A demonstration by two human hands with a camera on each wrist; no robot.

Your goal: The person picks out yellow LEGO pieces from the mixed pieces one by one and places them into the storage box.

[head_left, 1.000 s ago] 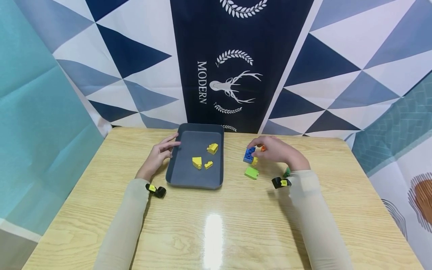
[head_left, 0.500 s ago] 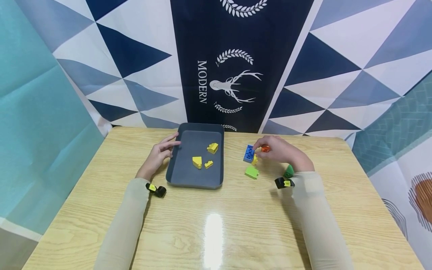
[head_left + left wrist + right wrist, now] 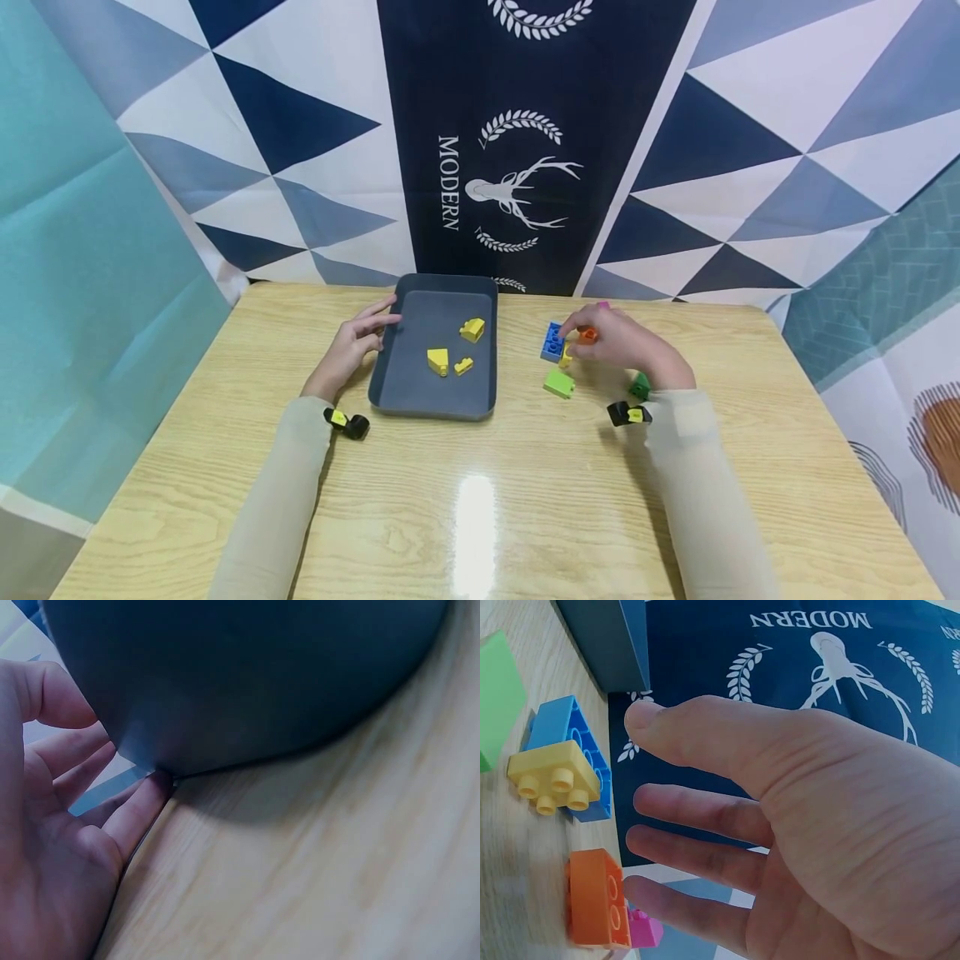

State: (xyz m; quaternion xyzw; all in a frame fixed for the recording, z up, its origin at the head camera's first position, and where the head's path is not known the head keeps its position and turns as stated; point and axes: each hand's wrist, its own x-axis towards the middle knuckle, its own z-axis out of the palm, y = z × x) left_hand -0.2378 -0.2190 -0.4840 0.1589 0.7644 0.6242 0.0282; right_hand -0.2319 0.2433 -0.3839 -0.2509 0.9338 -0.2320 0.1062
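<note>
My left hand (image 3: 347, 350) rests at the left rim of a dark grey tray (image 3: 423, 321), its fingers extended and fingertips touching the edge. Inside the tray lie three yellow toy bricks; one is a wedge-shaped brick (image 3: 438, 361). Over a loose group of bricks hovers my right hand (image 3: 626, 340), thumb and fingers apart with nothing between them. Nearest to it are a blue brick (image 3: 551, 720), a yellow studded brick (image 3: 555, 769) against it, and an orange brick (image 3: 592, 900). A pink brick (image 3: 645, 930) is partly hidden behind the orange one.
A lime green brick (image 3: 558, 383) lies in front of the blue one. Close to the right wrist sits a dark green brick (image 3: 640, 386). Patterned cloth (image 3: 517, 167) hangs behind the wooden table (image 3: 405, 517).
My right hand has drawn back slightly to the right from over the blue brick, uncovering more of the blue, orange and pink bricks. The left hand and tray have stayed still.
</note>
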